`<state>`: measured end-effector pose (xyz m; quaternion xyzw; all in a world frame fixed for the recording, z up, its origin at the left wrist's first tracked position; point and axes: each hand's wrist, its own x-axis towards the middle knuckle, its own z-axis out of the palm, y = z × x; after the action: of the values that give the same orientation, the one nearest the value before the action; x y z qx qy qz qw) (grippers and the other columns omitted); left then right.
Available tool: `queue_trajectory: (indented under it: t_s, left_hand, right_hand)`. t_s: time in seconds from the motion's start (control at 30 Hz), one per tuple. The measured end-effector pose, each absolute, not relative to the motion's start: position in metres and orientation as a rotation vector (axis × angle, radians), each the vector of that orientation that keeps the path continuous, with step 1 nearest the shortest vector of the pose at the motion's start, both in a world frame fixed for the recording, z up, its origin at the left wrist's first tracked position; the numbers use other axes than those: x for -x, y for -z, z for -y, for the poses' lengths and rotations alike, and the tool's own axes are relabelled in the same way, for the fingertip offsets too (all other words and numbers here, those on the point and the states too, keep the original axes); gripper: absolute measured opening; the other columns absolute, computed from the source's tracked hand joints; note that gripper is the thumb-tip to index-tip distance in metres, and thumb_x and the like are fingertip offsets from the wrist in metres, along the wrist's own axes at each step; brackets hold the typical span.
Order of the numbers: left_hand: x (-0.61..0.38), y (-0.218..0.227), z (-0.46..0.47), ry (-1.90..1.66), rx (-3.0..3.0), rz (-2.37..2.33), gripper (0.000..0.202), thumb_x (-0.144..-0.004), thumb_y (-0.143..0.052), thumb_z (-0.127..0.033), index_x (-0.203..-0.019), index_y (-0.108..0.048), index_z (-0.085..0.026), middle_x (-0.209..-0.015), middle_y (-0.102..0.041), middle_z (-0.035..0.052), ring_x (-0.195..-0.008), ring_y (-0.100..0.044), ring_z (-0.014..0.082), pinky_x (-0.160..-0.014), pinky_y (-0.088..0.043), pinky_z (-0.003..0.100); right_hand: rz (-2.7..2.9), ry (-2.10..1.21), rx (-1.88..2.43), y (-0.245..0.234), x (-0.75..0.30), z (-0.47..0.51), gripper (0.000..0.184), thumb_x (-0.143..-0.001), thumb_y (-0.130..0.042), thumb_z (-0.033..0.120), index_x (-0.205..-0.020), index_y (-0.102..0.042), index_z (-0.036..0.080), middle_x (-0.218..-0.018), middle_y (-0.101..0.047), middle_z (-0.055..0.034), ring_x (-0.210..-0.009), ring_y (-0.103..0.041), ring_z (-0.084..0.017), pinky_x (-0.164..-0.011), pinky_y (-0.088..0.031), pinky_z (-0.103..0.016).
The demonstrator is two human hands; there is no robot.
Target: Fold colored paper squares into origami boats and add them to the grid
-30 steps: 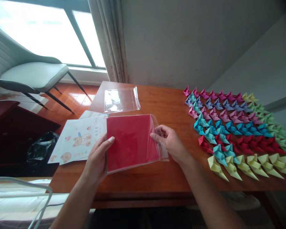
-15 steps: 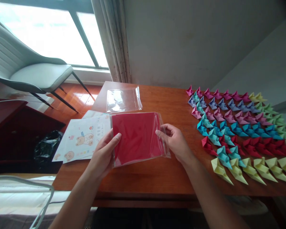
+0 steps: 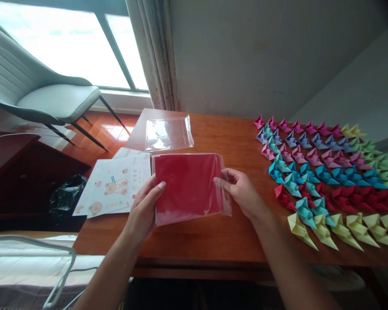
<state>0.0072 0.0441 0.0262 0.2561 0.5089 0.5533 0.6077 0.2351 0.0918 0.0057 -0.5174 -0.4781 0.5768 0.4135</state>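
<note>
Between my hands, over the wooden table (image 3: 213,245), is a pack of red origami paper (image 3: 187,185) in a clear plastic sleeve. My left hand (image 3: 146,202) grips its left edge, thumb on the front and fingers behind. At the other side my right hand (image 3: 241,189) pinches the loose clear end of the sleeve (image 3: 225,202), thumb in front. Behind the pack lies another clear plastic sleeve (image 3: 170,133), flat on the table. Printed sheets with bear drawings (image 3: 113,187) rest to the left of my left hand.
Rows of folded paper boats (image 3: 323,176) in several colours cover the table's right side. A grey chair (image 3: 58,101) stands by the window at the left. Below it is a black bin bag (image 3: 66,196). A curtain (image 3: 153,51) hangs behind the table.
My right thumb and fingers have shifted slightly on the sleeve's loose end. The whole view has moved a little; the pack stays held in both hands.
</note>
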Motion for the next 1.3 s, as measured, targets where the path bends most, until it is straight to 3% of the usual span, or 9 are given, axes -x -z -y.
queue_trajectory:
  t_s: [0.17, 0.6, 1.3]
  left_hand:
    - [-0.009, -0.030, -0.044, -1.277, -0.550, -1.147, 0.051, -0.080, -0.078, -0.033, -0.130, -0.067, -0.023, -0.107, -0.079, 0.0064, -0.094, -0.075, 0.0292, -0.079, -0.062, 0.033]
    - [-0.007, -0.034, -0.044, -1.276, -0.531, -1.144, 0.055, -0.078, -0.079, -0.033, -0.130, -0.067, -0.022, -0.106, -0.079, 0.0075, -0.094, -0.076, 0.0303, -0.080, -0.063, 0.035]
    - [-0.006, -0.029, -0.044, -1.289, -0.532, -1.146, 0.054, -0.079, -0.079, -0.033, -0.130, -0.066, -0.023, -0.106, -0.079, 0.0072, -0.094, -0.075, 0.0298, -0.080, -0.063, 0.034]
  right_hand:
    - [1.087, -1.501, 1.288, -0.010, -0.235, -0.092, 0.038, -0.067, -0.083, 0.054, -0.076, -0.065, 0.021, -0.075, -0.068, -0.0006, -0.067, -0.059, -0.017, -0.064, -0.048, -0.029]
    - [1.078, -1.477, 1.266, -0.012, -0.238, -0.093, 0.033, -0.067, -0.086, 0.049, -0.081, -0.072, 0.022, -0.084, -0.074, -0.0032, -0.075, -0.066, -0.020, -0.071, -0.054, -0.033]
    - [1.101, -1.347, 1.316, -0.003, -0.238, -0.095, 0.033, -0.067, -0.086, 0.048, -0.080, -0.072, 0.022, -0.084, -0.075, -0.0044, -0.078, -0.068, -0.022, -0.075, -0.054, -0.035]
